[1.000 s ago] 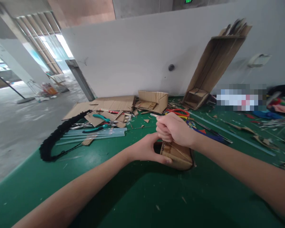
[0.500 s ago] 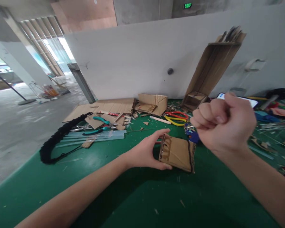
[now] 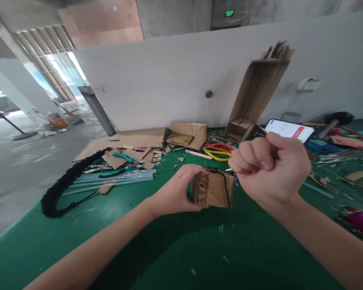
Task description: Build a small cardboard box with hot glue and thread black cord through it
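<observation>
My left hand [image 3: 178,191] grips the left side of a small cardboard box [image 3: 214,188], thumb below and fingers on top. A black cord runs across the top and down the right part of the box, which is held above the green table [image 3: 175,249]. To the right, my right hand [image 3: 272,167] is raised in a fist beside the box, without touching it. What that fist holds, if anything, is hidden.
Behind the box lie yellow-handled scissors [image 3: 218,155], a white stick [image 3: 199,154] and cardboard scraps [image 3: 189,135]. Teal pliers [image 3: 117,171], clear glue sticks [image 3: 139,176] and a black fuzzy strip [image 3: 56,197] lie left. A tall cardboard piece [image 3: 257,88] leans on the wall; a phone [image 3: 290,129] lies right.
The view has shifted a little, so most things sit further left. The box has tilted in my left hand and more of its top edge and cord shows. My right hand is still a fist.
</observation>
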A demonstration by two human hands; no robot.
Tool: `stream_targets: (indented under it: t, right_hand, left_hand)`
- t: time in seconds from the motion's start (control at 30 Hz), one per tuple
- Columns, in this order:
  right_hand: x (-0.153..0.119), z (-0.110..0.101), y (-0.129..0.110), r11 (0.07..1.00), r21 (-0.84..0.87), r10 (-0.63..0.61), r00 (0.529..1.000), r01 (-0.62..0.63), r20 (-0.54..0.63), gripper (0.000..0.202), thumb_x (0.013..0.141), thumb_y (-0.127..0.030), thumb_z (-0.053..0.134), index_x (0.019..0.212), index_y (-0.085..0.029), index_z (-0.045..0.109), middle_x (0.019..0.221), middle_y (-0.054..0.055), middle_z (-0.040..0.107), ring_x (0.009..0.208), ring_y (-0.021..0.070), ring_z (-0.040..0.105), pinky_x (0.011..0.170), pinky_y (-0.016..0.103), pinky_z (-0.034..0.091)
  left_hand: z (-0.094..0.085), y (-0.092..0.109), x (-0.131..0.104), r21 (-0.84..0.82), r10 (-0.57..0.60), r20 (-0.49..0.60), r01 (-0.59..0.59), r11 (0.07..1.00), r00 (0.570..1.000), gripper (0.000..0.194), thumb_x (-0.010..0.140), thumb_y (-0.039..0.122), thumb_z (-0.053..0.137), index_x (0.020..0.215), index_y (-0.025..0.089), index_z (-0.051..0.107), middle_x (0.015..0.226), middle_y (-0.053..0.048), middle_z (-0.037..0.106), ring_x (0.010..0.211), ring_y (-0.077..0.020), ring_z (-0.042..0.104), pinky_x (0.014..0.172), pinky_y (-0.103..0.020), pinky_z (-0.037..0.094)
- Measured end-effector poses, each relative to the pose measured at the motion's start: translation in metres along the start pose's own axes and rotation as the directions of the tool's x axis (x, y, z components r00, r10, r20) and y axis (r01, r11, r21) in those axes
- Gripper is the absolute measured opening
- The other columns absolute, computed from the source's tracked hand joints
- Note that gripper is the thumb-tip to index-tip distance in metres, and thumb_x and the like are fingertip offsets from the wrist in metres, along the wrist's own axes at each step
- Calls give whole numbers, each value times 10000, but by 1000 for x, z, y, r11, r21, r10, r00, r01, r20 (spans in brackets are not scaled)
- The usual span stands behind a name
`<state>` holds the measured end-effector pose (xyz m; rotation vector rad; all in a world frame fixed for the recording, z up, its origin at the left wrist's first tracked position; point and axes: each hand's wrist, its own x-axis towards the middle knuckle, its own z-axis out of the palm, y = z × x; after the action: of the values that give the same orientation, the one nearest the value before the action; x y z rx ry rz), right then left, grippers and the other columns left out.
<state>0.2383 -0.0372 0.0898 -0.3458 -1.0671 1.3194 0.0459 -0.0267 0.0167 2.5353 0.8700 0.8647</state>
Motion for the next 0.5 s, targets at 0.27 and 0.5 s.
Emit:
stream_targets:
  t: [0.27, 0.5]
  right_hand:
    - [11, 14, 36, 938, 49, 322, 916, -343, 238, 480, 779, -315, 458, 347, -184, 293, 382, -64, 173, 355, 54, 153, 361, 220, 115]
    - [20, 5, 56, 906, 45, 413, 902, -421, 124, 470, 770, -310, 471, 350, -188, 298, 376, -78, 187, 337, 44, 142, 340, 195, 94]
  left_hand:
    - [13, 0, -3, -98, -174, -85, 165, 981, 981, 780, 585, 479, 776, 1212, 202, 405, 1173, -86, 563, 1082, -269, 553, 918, -416, 474]
    - [21, -3, -2, -339, -241, -39, 214, 916, 970, 690, 594, 404, 788, 1156, 195, 447, 1130, -73, 600, 1054, -248, 588, 934, -397, 487]
